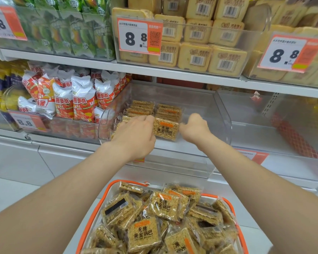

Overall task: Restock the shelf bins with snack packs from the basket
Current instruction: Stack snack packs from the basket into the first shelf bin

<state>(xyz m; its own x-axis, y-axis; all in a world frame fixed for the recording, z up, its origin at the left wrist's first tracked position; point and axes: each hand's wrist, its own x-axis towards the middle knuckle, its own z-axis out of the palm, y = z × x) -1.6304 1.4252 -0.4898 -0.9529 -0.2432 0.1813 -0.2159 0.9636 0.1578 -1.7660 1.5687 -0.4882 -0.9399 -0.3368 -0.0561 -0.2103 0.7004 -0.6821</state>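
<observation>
Left of clear bin (225, 116), tomato crisp bags (81, 101)

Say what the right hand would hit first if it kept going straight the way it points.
Likely the row of clear-wrapped golden rice-cracker packs in the clear plastic shelf bin: the right hand angles up-left toward them. Depth is unclear; it might pass beside them.

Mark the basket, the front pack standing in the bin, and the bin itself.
basket (99, 208): head view, orange left rim.
front pack (166, 130): head view, printed face.
bin (173, 159): head view, clear front wall.
</observation>
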